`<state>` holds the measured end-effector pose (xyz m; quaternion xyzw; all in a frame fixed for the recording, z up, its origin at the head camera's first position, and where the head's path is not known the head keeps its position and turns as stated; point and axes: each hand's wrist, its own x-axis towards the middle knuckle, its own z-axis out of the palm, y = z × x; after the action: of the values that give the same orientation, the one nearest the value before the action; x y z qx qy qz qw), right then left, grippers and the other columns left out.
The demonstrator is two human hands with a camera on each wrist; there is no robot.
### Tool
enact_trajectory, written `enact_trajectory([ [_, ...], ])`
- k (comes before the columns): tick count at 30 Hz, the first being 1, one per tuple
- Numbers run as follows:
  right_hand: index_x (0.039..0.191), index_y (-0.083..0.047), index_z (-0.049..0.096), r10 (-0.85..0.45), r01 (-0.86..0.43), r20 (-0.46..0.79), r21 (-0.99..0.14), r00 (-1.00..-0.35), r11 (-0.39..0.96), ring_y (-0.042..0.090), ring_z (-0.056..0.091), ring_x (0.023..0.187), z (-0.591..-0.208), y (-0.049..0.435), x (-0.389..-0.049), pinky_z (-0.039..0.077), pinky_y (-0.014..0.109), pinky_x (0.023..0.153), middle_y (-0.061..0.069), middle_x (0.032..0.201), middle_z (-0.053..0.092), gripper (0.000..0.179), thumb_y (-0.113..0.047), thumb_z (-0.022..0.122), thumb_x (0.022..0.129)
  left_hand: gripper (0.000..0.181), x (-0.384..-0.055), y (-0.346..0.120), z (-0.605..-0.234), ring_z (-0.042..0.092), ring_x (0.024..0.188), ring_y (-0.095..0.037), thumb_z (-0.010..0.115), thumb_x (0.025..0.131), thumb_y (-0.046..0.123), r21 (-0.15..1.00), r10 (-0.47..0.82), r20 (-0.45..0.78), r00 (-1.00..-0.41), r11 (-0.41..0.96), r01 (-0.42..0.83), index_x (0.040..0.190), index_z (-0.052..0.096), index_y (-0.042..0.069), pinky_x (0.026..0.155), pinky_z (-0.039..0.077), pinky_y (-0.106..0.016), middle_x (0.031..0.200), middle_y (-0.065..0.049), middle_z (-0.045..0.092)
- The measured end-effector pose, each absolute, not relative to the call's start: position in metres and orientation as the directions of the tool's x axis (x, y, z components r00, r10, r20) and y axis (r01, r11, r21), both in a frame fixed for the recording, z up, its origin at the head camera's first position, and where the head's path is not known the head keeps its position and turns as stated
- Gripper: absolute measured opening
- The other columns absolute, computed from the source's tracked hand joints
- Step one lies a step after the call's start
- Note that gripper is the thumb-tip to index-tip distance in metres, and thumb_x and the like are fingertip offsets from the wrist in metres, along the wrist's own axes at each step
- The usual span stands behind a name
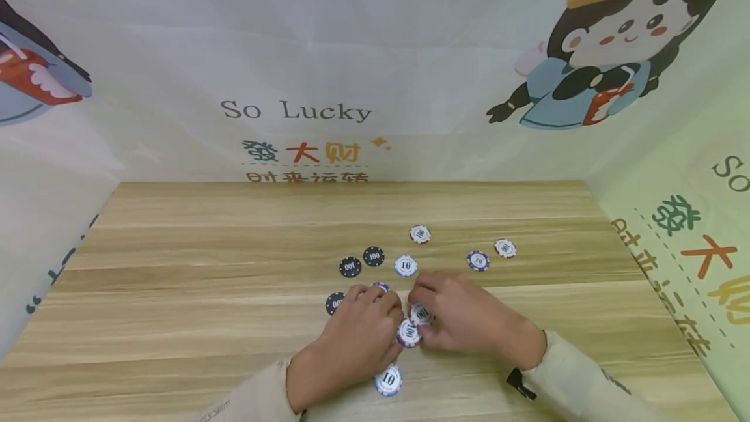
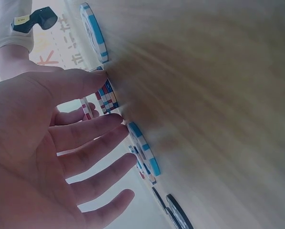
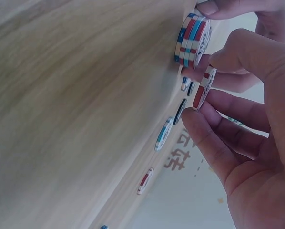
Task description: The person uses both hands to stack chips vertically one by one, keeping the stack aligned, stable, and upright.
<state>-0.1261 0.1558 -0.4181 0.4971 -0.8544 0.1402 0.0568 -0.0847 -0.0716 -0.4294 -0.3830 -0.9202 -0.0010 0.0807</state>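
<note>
A red-and-white poker chip (image 3: 204, 89) is pinched by the right hand (image 3: 257, 171) beside a stack of chips (image 3: 193, 41) held by the left hand (image 3: 273, 19); loose chips (image 3: 164, 134) are scattered across a wood-grain tabletop (image 3: 85, 95).

Booth (image 1: 117, 83) with printed walls (image 1: 433, 90)

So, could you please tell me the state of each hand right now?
Left hand: closed, thumb and finger holding a chip stack.
Right hand: closed, pinching one red-and-white chip.
</note>
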Motion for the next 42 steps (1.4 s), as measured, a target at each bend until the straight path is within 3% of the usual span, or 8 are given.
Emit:
enact_trajectory([
  [12, 0.103, -0.012, 0.061, -0.806, -0.809, 0.174, -0.310, -0.565, 0.500, 0.004, 0.055, 0.075, -0.416, 0.149, -0.118, 0.053, 0.020, 0.068, -0.006, 0.090, 0.062, 0.033, -0.015, 0.084, 0.079, 0.041, -0.084, -0.072, -0.430, 0.068, 0.112, -0.025, 0.080, 0.097, 0.042, -0.052, 0.699, 0.165, -0.696, 0.711, 0.701, 0.121, 0.080, 0.010, 0.102, 0.056, -0.046, 0.119, -0.004, 0.074],
  [42, 0.094, -0.015, 0.058, -0.821, -0.827, 0.175, -0.276, -0.544, 0.489, 0.003, 0.052, 0.075, -0.424, 0.142, -0.113, 0.052, 0.021, 0.069, -0.010, 0.084, 0.056, 0.031, -0.022, 0.086, 0.084, 0.042, -0.084, -0.072, -0.429, 0.067, 0.114, -0.024, 0.081, 0.097, 0.043, -0.034, 0.700, 0.142, -0.700, 0.710, 0.703, 0.121, 0.081, 0.009, 0.103, 0.055, -0.047, 0.122, -0.004, 0.074],
])
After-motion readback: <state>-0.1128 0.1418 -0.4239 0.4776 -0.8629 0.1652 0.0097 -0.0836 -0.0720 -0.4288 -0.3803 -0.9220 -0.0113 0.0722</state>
